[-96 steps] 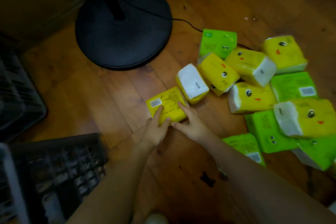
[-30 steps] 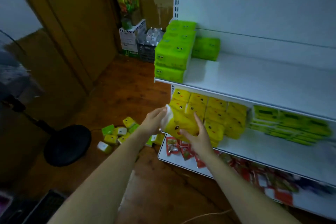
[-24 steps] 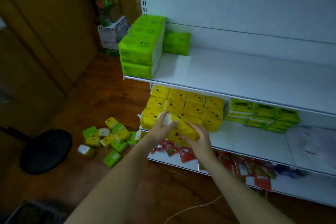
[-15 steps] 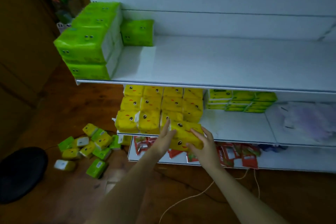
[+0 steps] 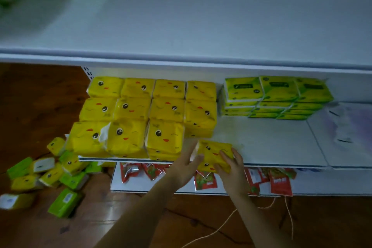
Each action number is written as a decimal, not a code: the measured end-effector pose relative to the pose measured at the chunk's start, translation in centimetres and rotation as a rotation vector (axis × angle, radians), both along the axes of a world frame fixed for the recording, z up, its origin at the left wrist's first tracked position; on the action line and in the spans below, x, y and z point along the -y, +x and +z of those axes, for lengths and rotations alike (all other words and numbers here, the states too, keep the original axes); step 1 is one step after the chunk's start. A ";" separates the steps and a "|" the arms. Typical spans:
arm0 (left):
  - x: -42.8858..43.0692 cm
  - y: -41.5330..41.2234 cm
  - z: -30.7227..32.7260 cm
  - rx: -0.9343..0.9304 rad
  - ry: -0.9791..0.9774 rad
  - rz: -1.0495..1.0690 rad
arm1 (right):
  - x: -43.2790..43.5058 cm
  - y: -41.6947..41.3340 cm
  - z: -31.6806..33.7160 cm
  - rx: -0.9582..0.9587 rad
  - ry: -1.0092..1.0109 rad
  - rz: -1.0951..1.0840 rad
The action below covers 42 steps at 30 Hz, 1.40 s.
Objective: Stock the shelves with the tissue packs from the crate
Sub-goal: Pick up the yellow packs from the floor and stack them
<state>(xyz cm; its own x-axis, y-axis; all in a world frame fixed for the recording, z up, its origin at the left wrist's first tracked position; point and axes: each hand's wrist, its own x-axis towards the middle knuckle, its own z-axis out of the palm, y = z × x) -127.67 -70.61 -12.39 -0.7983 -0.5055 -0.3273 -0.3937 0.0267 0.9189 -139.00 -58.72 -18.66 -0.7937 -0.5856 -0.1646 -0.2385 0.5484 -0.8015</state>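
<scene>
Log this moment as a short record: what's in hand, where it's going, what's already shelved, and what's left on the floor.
Held item: yellow tissue pack, between left hand and right hand
Position: front edge of middle shelf, just right of the yellow stack
Also shelved: green packs, far right of the stack
Below: red sachets
Floor: loose packs, yellow and green, not yet shelved

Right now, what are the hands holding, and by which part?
One yellow tissue pack, held between both hands: the left hand presses flat on its left end, and the right hand grips its right end.
</scene>
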 end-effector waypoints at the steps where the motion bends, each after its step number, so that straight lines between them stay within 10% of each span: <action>1: 0.3 0.0 -1.1 0.030 -0.135 -0.005 | 0.8 -0.4 -1.1 0.003 0.002 0.007; 11: 3.0 2.5 -5.2 0.389 -0.924 -0.137 | 5.0 -1.0 -4.2 -0.042 0.061 0.156; 42: 1.6 15.0 -0.1 0.512 -0.484 0.292 | 6.4 8.7 5.8 -0.120 -0.098 0.439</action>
<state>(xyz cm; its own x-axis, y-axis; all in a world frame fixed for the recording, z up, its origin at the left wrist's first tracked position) -112.64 -72.21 -12.49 -0.4186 -0.8541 -0.3088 -0.8202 0.2096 0.5323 -130.34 -65.13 -12.88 -0.4776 -0.8784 -0.0141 -0.5251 0.2984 -0.7970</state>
